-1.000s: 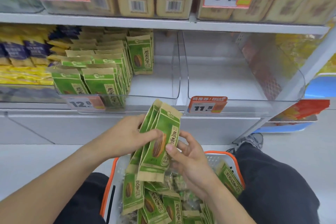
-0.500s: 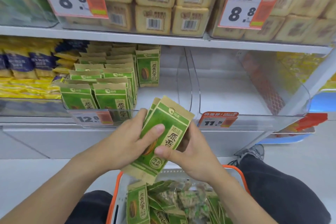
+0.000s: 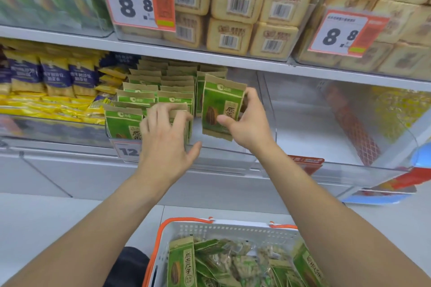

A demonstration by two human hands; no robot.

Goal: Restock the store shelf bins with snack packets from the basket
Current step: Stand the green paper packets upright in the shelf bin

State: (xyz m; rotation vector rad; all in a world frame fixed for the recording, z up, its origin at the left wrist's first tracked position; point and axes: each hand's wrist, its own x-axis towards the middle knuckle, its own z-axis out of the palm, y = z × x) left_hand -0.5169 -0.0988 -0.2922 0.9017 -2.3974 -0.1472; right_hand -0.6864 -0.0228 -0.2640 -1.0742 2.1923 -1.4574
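**Packet held at the bin**

Nearest, basket (image 3: 224,232) heaped with green packets. Beyond, left hand (image 3: 166,144) spread, fingers (image 3: 163,113) apart on shelved packets (image 3: 140,100); right hand (image 3: 250,123) pinching snack packet (image 3: 220,109) upright inside clear bin (image 3: 268,123).

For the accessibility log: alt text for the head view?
Right hand holds a green packet upright in the clear bin, beside rows of packets the left hand touches. Basket of packets below.

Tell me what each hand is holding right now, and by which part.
The right hand pinches a green snack packet by its right edge, thumb on the front. The left hand rests its fingers on the row of packets in the bin, gripping nothing.
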